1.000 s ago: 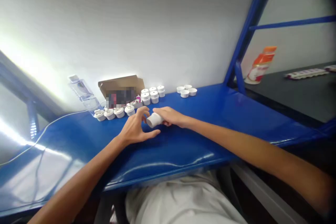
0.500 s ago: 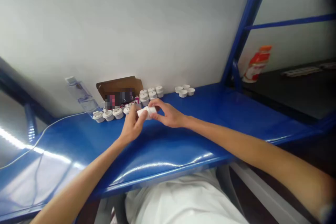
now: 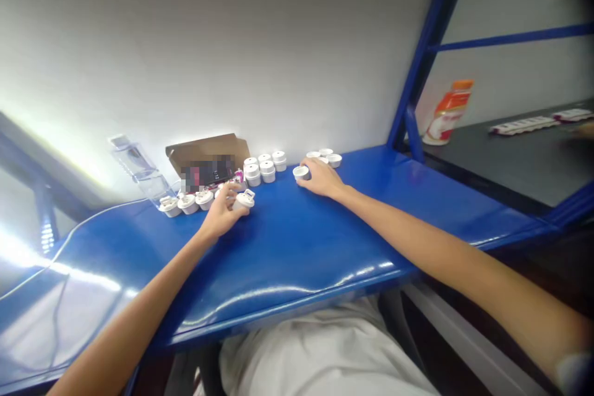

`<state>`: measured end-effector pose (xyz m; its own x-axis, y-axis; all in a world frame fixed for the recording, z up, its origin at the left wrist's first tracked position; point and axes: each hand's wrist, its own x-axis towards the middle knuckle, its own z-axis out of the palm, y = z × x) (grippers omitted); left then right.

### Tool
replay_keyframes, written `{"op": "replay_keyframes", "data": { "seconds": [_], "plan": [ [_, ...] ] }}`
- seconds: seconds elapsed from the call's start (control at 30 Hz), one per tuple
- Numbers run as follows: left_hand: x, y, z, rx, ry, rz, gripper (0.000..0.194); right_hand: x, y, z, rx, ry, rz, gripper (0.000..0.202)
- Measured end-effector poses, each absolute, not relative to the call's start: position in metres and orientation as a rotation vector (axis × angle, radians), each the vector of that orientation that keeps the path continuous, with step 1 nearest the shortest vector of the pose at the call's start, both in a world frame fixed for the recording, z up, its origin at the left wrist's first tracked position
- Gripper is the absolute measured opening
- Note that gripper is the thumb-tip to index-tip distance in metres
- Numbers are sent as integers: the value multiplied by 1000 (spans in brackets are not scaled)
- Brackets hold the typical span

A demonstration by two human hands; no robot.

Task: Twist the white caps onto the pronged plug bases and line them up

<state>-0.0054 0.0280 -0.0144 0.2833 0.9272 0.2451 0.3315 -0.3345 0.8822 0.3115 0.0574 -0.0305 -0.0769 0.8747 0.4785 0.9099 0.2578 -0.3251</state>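
My left hand is closed around a white round part with a small loop on top, just over the blue table. Beside it runs a row of similar white parts, partly hidden by my fingers. My right hand grips a white open cup at its left, on or just over the tabletop. Several more white cups stand behind that hand, partly covered by it. Between the hands, farther back, are several capped white cylinders in rows.
An open cardboard box with dark and pink items stands against the wall. Left of it leans a clear plastic bottle near a white cable. Right of the blue post, an orange-capped bottle stands on a dark surface.
My hands were together on a white piece and are now apart. The right hand has moved right and taken a cup; the left keeps a white part, now upright with its loop showing.
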Motion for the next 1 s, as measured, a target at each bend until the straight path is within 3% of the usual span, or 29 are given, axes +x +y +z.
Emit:
{"op": "replay_keyframes", "data": {
  "seconds": [0.07,0.2,0.37,0.7,1.0],
  "plan": [
    [-5,29,-15,1909,1116,1002,45,309,55,-27,-1594,-1930,-117,41],
    [-6,29,-16,2009,1187,1000,44,301,46,-18,-1626,-1907,-84,21],
    [-10,28,-13,2333,1450,922,39,296,40,-15,-1746,-2007,4,26],
    [-14,25,-5,2423,1734,795,50,302,49,-27,-1748,-2046,107,28],
    [-19,28,-4,2408,1754,745,54,310,63,-41,-1631,-2037,147,59]
  ]
}}
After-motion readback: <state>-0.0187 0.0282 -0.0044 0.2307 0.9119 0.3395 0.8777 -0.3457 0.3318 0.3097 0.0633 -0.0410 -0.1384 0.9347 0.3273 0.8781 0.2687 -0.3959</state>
